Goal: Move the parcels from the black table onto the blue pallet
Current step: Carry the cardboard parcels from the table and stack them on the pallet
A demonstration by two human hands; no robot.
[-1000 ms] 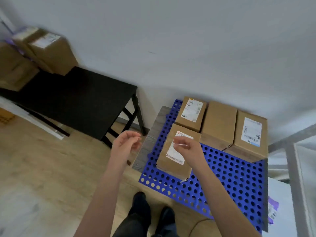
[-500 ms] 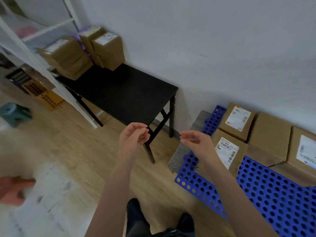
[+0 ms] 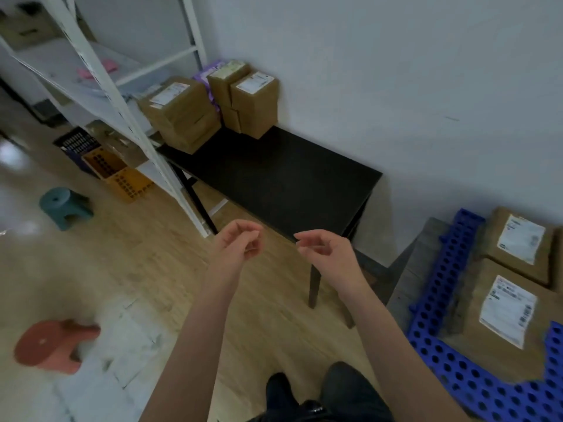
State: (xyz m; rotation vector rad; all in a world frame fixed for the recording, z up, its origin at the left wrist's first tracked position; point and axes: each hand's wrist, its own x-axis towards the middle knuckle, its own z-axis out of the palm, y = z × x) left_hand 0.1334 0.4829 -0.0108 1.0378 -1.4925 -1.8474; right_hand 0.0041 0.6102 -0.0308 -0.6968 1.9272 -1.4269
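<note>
My left hand (image 3: 239, 243) and right hand (image 3: 327, 249) hang side by side above the wooden floor, fingers loosely curled, holding nothing. To the right, two labelled brown cardboard parcels (image 3: 505, 312) lie on the perforated blue plastic pallet (image 3: 475, 388). Farther off, a stack of brown cardboard parcels (image 3: 185, 117) sits at the black worktop's (image 3: 283, 181) far left end, by the wall.

The blue pallet (image 3: 438, 287) runs off the right and bottom edges; print on the parcel labels (image 3: 508, 312) is too blurred to read.
</note>
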